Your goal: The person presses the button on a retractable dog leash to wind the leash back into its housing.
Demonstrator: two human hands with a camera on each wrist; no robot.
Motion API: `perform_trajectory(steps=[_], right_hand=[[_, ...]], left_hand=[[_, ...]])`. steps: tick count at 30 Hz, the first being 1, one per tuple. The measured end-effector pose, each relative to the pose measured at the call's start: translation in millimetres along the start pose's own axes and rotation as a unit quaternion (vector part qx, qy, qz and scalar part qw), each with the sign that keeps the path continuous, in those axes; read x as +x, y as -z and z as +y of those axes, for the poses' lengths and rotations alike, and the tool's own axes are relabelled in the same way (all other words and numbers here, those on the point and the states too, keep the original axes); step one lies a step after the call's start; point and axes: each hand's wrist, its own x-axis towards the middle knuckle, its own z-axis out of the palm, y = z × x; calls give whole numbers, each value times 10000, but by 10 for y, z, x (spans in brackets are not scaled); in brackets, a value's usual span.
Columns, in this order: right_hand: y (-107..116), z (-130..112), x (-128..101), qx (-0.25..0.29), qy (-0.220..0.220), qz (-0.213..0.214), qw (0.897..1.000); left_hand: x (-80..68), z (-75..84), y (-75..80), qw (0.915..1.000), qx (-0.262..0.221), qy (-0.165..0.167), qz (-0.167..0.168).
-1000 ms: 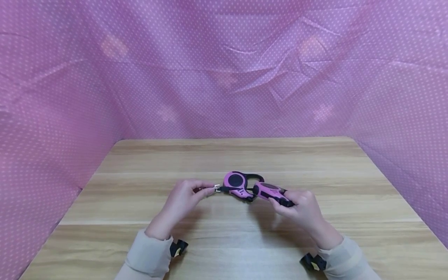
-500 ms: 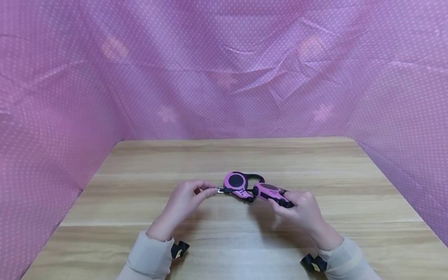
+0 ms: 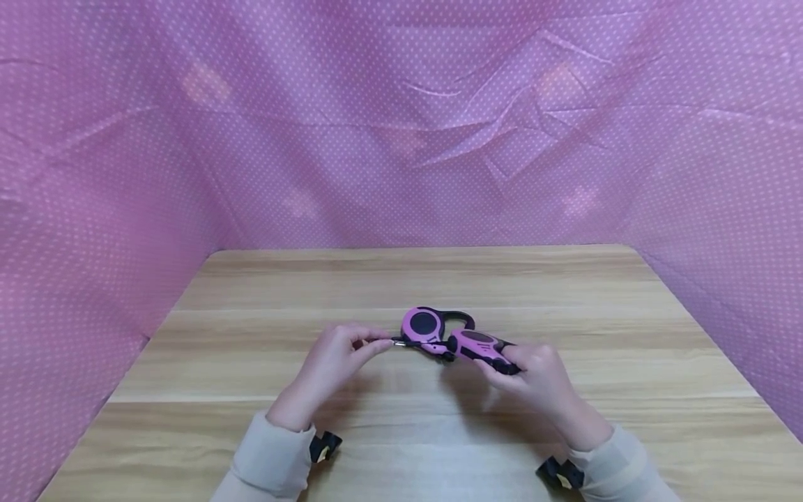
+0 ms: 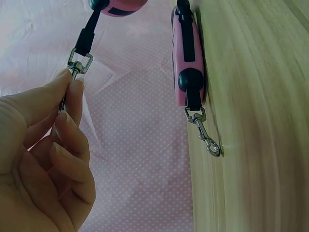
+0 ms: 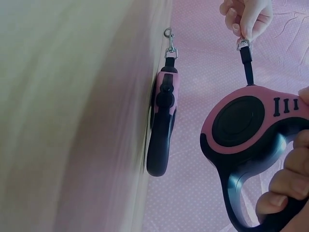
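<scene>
Two pink-and-black retractable dog leashes are in view. My right hand (image 3: 536, 373) grips one leash (image 3: 479, 345) by its black loop handle, holding it raised over the table; its round pink case (image 5: 270, 94) shows bone-shaped marks in the right wrist view. A short black strap (image 4: 87, 38) runs out of that case to a metal snap hook (image 4: 76, 66). Thumb and fingers of my left hand (image 3: 339, 359) pinch this hook, covering its lower part. The second leash (image 3: 422, 323) lies on the table just behind, its own snap hook (image 4: 207, 140) hanging out in front of its case.
The wood-grain table (image 3: 251, 293) spreads around both hands. Pink dotted cloth (image 3: 401, 174) hangs behind it and along the sides. A small black device (image 3: 325, 446) sits at the left wrist, and another black device (image 3: 560, 474) at the right.
The left hand has shifted slightly right and the pinched hook has turned. The held leash has come a little left, shortening the distance between the hands. The leash on the table stays put.
</scene>
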Motion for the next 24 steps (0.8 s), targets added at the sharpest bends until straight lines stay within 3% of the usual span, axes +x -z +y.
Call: perform_trajectory(steps=[24], right_hand=[[-41,-167,11,-101,0,-376,9992]], left_hand=[[-51,49,-89,9992,167,-311,-165]])
